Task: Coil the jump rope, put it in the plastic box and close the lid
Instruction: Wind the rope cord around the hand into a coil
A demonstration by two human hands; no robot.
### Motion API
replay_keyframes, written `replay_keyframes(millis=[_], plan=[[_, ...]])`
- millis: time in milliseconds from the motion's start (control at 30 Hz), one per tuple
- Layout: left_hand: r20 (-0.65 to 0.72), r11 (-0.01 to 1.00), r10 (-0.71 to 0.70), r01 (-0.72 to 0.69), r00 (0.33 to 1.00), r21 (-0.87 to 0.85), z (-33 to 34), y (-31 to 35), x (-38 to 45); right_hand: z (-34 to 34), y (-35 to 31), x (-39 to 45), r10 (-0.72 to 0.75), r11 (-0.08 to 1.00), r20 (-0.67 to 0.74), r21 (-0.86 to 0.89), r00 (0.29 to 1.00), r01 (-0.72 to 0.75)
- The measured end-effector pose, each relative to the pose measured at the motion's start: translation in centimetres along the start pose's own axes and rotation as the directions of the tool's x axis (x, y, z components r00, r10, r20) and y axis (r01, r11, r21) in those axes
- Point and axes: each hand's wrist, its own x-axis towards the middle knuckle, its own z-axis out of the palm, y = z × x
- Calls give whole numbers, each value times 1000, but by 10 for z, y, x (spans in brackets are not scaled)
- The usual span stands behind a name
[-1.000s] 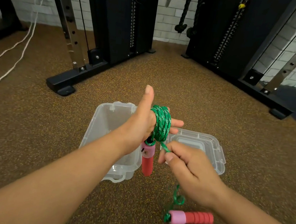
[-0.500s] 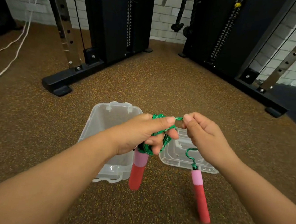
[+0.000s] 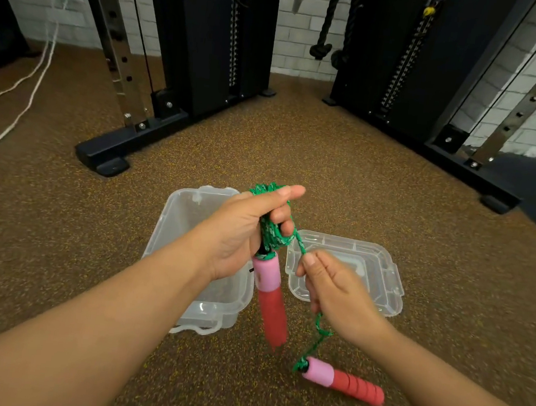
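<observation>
Head view. The left hand (image 3: 241,233) sits at the centre of the frame, its fingers curled round a bundle of green jump rope (image 3: 270,232). The thumb lies straight along the top of the coils, pointing toward the right of the frame. One handle (image 3: 270,301), pink at the top and red below, hangs straight down from this hand, just under the coils.

The right hand (image 3: 333,287) is lower and to the right of centre. Its thumb and fingertips pinch the free strand of rope where it leaves the coils. From under this hand the strand drops, kinked, to the second handle (image 3: 344,382). That handle lies nearly level in the lower right of the frame, pink end to the left, red ribbed end to the right. Whether it touches the floor or hangs just above it cannot be told, as it is slightly blurred.

The clear plastic box (image 3: 192,228) stands open on the floor (image 3: 61,232) behind the left hand and forearm. Nothing shows inside the part of it that is visible. Its clear lid (image 3: 371,271) lies flat on the floor just beside the box, to the right, partly behind the right hand.

Black exercise machine frames (image 3: 182,63) fill the upper left and upper right of the frame. A white cord (image 3: 25,94) trails across the floor at the far left.
</observation>
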Motion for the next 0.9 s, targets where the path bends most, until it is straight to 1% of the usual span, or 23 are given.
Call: replay_keyframes(millis=[167, 267, 333, 367, 433, 500, 533, 633, 700, 767, 833, 900], plan=[[-68, 996, 35, -40, 997, -81, 3, 5, 0, 13, -3, -21, 22, 996, 123, -92, 992, -11], [-120, 997, 49, -55, 992, -47, 2, 5, 0, 17, -11, -30, -27, 981, 161, -188, 987, 58], [-149, 994, 70, -57, 986, 93, 0, 2, 1, 17, -19, -34, -70, 976, 165, -194, 984, 102], [-155, 974, 92, -56, 984, 221, -2, 0, 1, 17, -24, -35, -81, 978, 161, -178, 984, 109], [-148, 876, 122, -36, 981, 481, -2, -2, -2, 16, -35, -35, -92, 986, 149, -125, 984, 111], [-147, 762, 131, -5, 980, 647, -1, -4, -6, 13, -46, -33, -113, 991, 123, -64, 986, 121], [-135, 734, 128, -2, 983, 679, -2, -5, -6, 10, -51, -30, -129, 990, 105, -36, 986, 133], [-66, 749, 43, 12, 997, 662, 0, -6, -8, -2, -58, -19, -161, 987, 31, 27, 986, 161], [-17, 727, -13, 21, 1000, 687, 1, -6, -8, -9, -61, -13, -186, 981, -8, 53, 983, 186], [70, 713, -23, -33, 997, 701, 5, -3, -11, -16, -64, -8, -196, 976, -26, 86, 980, 198], [139, 691, -50, -66, 989, 720, 7, 0, -13, -21, -67, -5, -165, 981, -39, 97, 986, 168], [164, 704, -104, -44, 981, 709, 6, 1, -14, -27, -67, 0, -128, 988, -65, 79, 990, 133]])
